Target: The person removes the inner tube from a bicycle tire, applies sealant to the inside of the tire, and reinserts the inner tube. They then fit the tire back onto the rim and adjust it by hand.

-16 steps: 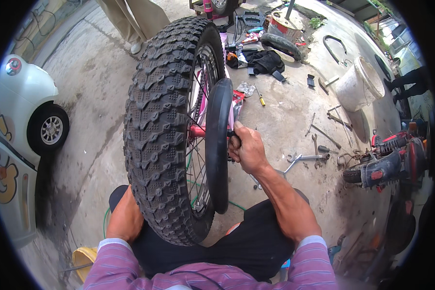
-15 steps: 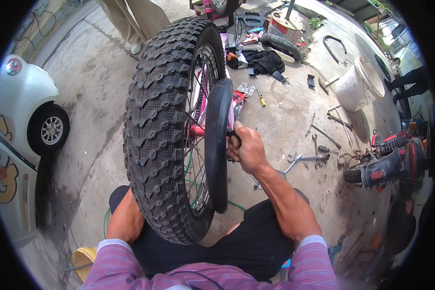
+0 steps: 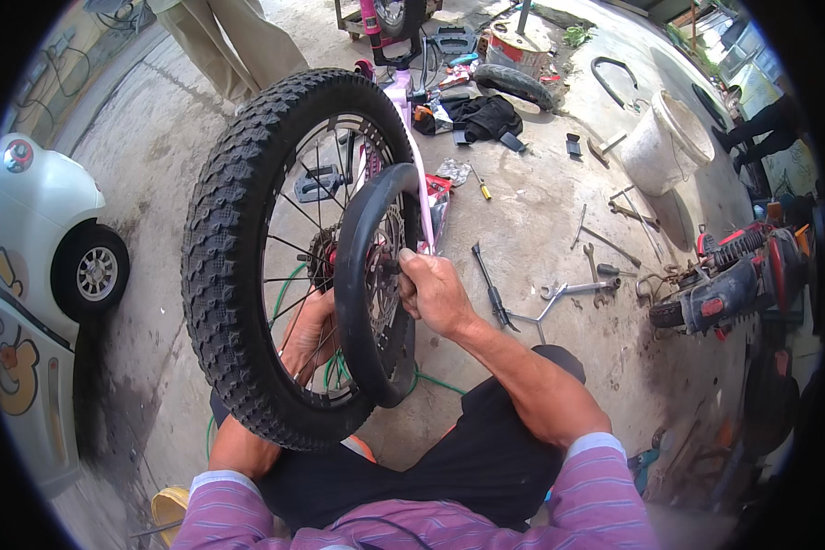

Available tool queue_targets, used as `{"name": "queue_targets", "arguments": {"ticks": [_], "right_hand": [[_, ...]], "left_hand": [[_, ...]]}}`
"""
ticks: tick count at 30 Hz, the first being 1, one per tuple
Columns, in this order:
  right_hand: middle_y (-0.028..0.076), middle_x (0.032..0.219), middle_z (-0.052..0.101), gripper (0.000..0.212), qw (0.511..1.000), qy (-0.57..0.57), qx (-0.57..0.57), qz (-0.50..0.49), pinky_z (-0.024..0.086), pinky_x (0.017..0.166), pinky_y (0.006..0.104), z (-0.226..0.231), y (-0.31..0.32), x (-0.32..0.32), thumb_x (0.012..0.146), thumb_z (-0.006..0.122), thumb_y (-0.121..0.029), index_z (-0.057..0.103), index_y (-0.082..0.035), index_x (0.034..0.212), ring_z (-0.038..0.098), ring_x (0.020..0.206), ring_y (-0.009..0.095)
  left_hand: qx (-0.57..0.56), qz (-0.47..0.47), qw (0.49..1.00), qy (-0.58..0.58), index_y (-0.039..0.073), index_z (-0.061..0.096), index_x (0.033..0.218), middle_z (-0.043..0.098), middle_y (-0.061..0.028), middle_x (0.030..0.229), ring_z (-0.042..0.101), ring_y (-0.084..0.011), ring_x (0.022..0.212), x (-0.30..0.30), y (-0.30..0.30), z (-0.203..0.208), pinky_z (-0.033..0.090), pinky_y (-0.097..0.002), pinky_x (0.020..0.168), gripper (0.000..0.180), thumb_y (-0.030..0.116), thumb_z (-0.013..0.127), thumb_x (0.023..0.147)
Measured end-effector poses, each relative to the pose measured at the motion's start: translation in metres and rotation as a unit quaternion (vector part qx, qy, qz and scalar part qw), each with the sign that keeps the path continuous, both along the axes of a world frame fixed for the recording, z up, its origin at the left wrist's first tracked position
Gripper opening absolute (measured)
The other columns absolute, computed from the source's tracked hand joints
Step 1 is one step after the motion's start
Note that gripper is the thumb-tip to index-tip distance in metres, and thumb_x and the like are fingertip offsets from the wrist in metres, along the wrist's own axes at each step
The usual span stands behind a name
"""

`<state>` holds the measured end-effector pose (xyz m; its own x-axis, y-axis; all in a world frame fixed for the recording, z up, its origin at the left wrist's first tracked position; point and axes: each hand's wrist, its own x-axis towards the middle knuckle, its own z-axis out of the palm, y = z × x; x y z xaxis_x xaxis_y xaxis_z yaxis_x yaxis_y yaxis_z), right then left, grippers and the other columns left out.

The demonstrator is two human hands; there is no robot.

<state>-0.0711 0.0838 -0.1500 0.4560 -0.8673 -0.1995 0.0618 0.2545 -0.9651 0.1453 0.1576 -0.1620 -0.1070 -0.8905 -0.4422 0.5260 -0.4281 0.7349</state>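
Note:
A bicycle wheel with a fat, knobby black tyre (image 3: 225,229) stands upright before me, its spokes turned partly toward me. On its right side a black inner tube (image 3: 350,284) hangs in a loop, beside the brake disc and the pink frame (image 3: 420,174). My right hand (image 3: 438,293) is closed, thumb and fingers pinching the dark axle end at the wheel's centre. Through the spokes my left hand (image 3: 307,328) shows just below the red hub (image 3: 324,257); its fingertips are hidden by hub and tube.
Spanners (image 3: 582,286), a long black tool (image 3: 493,289) and a yellow screwdriver (image 3: 482,183) lie on the concrete at right. Farther off are a white bucket (image 3: 665,142), a loose tyre (image 3: 513,84) and a dark cloth (image 3: 486,119). A white toy car (image 3: 46,202) stands left; a person's legs (image 3: 234,46) are ahead.
The wheel has swung leftward and turned, so its spokes and hub face me more. My left hand has come into sight behind the spokes. The right hand has moved left with the axle.

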Motion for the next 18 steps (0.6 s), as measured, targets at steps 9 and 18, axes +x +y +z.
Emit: {"name": "queue_targets", "arguments": {"ticks": [9,18], "right_hand": [[0.018,0.099,0.070,0.057,0.903,0.240,-0.343,-0.094,0.056,0.078,0.0473,0.038,0.021,-0.015,0.105,0.061,-0.057,0.070,-0.001,0.106,0.071,0.088,0.036],[0.024,0.131,0.063,0.056,0.833,0.260,-0.479,-0.096,0.046,0.111,0.0525,0.059,0.054,-0.008,0.087,0.083,-0.046,0.077,0.002,0.115,0.060,0.127,0.042]], "left_hand": [[-0.034,0.033,0.998,-0.030,0.002,0.072,0.099,0.069,-0.0020,0.078,0.064,-0.0073,0.058,-0.004,-0.002,0.013,0.048,-0.0228,0.047,0.016,0.018,0.068,0.100],[-0.074,-0.022,0.997,-0.007,-0.004,0.065,0.138,0.076,-0.0130,0.119,0.076,-0.0210,0.101,0.013,-0.002,-0.019,0.065,-0.0354,0.088,0.051,0.032,0.065,0.101]]}}
